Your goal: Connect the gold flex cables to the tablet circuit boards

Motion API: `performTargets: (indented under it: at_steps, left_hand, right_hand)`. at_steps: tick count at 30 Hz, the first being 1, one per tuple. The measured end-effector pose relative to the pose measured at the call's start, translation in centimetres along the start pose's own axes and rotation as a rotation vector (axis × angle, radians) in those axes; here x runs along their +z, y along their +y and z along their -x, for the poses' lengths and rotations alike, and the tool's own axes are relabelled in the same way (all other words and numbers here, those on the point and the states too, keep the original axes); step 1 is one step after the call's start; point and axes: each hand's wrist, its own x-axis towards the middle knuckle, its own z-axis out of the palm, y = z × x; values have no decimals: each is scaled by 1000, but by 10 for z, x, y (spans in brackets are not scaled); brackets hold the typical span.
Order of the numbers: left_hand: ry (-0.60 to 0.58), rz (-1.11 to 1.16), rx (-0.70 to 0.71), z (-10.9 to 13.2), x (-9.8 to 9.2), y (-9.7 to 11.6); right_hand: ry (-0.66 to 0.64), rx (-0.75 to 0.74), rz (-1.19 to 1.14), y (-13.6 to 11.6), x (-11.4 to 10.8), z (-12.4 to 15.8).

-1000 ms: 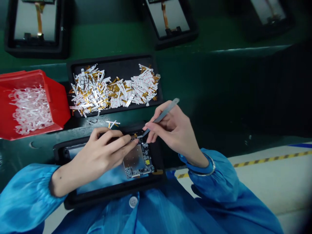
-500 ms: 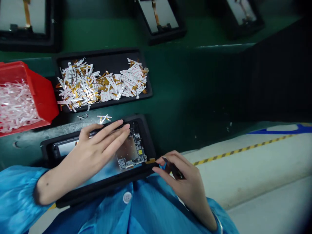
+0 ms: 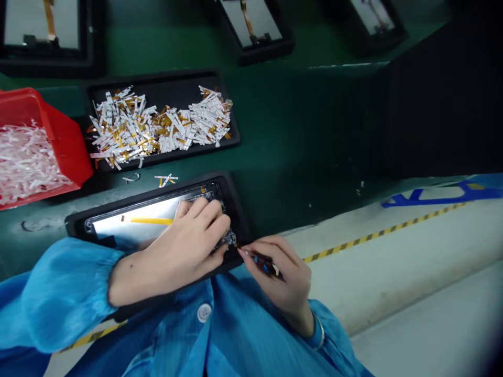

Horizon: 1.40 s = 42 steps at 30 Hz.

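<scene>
My left hand [image 3: 188,238] lies across the right half of an opened tablet [image 3: 118,225], fingers curled in and thumb stretched toward the board's near right corner. Its fingertips are mostly hidden, so I cannot make out what they grip. Parts of the circuit board [image 3: 231,237] show beside it. The tablet sits in a black foam tray [image 3: 239,214]. My right hand [image 3: 281,275] is closed around dark tweezers [image 3: 264,257] at the tray's right end. Its thumb and index finger meet close to the board's corner, by a small brownish flex end [image 3: 237,245].
Behind lies a black tray [image 3: 157,78] heaped with white and amber flex strips [image 3: 173,125]. To its right stretches the green bench [image 3: 283,141]. A red bin [image 3: 73,149] at left holds pale strips. Several trays with screens [image 3: 251,21] stand on the back ledge.
My left hand has moved right and curled its fingers, uncovering the tablet's silver left part and yellow tape. My right hand has come slightly left, closer to the board's corner.
</scene>
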Motion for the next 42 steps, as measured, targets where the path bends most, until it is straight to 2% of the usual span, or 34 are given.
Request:
performTargets:
  at_steps: [4,7,13,19,28,33,36,39,42]
  left_hand:
    - [-19,209,-92,2,-10,-3]
    - [-8,310,-134,8,-20,-3]
    - [40,270,-196,25,-28,-3]
    - [41,252,-233,26,-29,-4]
    - [24,219,-149,25,-26,-12]
    - [-20,179,-37,26,-25,-12]
    - [-56,188,-11,27,-22,-13]
    - [-74,204,-13,27,-17,-15]
    - [-82,203,-6,27,-14,-15]
  right_hand:
    - [18,-295,138,5,6,4]
    - [31,-406,186,5,9,1]
    - [-26,-379,170,1,8,-9]
    - [-33,-363,154,2,8,-9]
    - [-58,-365,137,0,7,-13]
    - [-128,-326,154,-3,5,-16]
    - [-212,-334,145,-3,1,-22]
    - [-284,-376,164,0,-2,-28]
    - [-289,-450,183,3,-3,-32]
